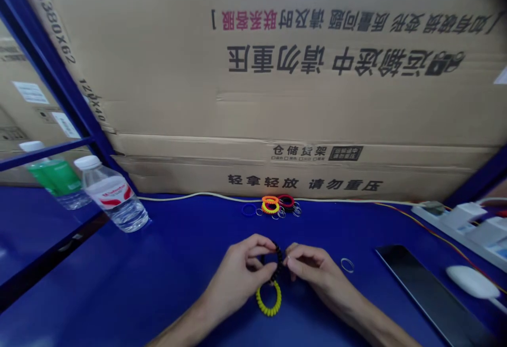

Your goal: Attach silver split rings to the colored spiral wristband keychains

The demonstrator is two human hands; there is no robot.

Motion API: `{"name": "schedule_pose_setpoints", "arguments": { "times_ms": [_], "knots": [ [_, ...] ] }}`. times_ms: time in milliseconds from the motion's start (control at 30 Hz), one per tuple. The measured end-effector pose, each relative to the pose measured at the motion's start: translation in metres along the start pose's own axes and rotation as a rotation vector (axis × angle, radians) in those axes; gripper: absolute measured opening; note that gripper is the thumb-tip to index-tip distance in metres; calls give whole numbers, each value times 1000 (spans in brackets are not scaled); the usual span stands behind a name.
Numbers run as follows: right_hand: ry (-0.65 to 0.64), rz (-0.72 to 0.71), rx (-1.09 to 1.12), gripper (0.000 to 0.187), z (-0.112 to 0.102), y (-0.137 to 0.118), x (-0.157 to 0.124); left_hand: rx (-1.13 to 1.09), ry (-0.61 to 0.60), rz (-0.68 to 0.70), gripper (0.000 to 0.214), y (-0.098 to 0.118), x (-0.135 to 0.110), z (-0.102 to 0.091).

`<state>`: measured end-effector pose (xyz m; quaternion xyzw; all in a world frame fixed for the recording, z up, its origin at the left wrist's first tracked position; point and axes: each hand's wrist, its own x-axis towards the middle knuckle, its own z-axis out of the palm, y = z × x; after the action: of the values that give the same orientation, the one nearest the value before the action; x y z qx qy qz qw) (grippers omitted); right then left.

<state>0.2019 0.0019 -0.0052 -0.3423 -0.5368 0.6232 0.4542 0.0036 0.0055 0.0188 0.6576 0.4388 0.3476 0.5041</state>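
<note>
My left hand [237, 275] and my right hand [311, 270] meet at the middle of the blue table top [158, 262], both pinching a black plastic spiral wrist coil [279, 262] from either side. Its lower part is hidden behind my fingers. Just below, a yellow spiral coil [269, 299] lies on the table, touching or nearly touching the black one. A loose metal split ring [347, 265] sits to the right of my right hand. Behind my hands lies a small heap of orange, yellow and red coils [277, 205] with metal key rings, and a thin blue coil [249, 209] lies beside it.
Large printed cardboard boxes [277, 99] stand along the back of the table. Water bottles [114, 194] stand at the left, and a blue shelf frame [51, 67] rises beyond them. At the right lie a dark tablet [431, 294], a white mouse [471, 282] and a power strip [455, 225].
</note>
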Motion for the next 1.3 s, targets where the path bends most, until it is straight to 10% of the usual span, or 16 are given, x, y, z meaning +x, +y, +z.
{"name": "schedule_pose_setpoints", "arguments": {
  "times_ms": [233,467,700,933,1167,1300],
  "knots": [
    [-52,180,258,26,1,2,0,316,18,237,26,3,-7,4],
    [13,60,152,18,1,2,-1,84,19,29,21,3,-2,-1],
    [-39,295,360,27,4,0,-2,358,4,260,26,3,-7,1],
    [26,86,160,16,2,-8,-3,116,-5,71,23,3,-2,-1],
    [-3,278,364,24,1,-4,-1,377,-22,292,27,1,-8,0],
    [36,198,361,14,0,-5,-2,206,-21,172,25,1,-4,-1]
  ]
}}
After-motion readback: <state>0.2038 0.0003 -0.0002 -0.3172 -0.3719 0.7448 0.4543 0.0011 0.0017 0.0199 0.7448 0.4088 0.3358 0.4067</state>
